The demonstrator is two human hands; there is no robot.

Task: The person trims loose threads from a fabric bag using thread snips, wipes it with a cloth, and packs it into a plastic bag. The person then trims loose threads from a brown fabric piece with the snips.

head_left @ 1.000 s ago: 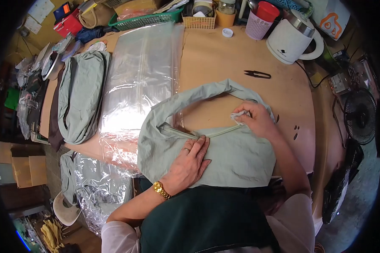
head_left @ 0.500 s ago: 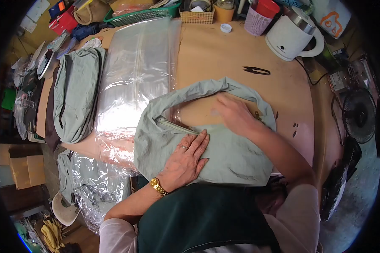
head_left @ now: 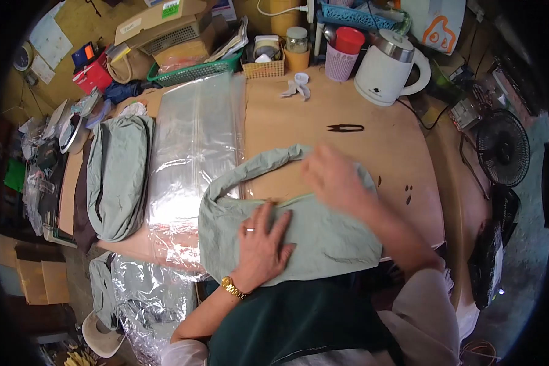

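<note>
Gold watch: a gold-coloured metal wristwatch (head_left: 232,287) circles the left wrist.
Left hand: the left hand (head_left: 264,241) is released, lying flat, palm down and fingers spread.
Bag: the soft grey-green cloth bag with a looped strap (head_left: 335,244) lies under the left hand, on the tan worktop (head_left: 274,119).
Right hand: the right hand (head_left: 332,177) is motion-blurred over the strap side; whether it grasps anything, I cannot tell.
Left of the hands: clear plastic sheets (head_left: 195,128), then a folded grey-green cloth bundle (head_left: 119,177).
Beyond the right hand: black metal thread snips (head_left: 346,128).
Farther past both hands: a crumpled white scrap (head_left: 297,87) just beside a round white cap (head_left: 301,77).
Far, right of these: a white kettle with a silver lid (head_left: 381,73).
</note>
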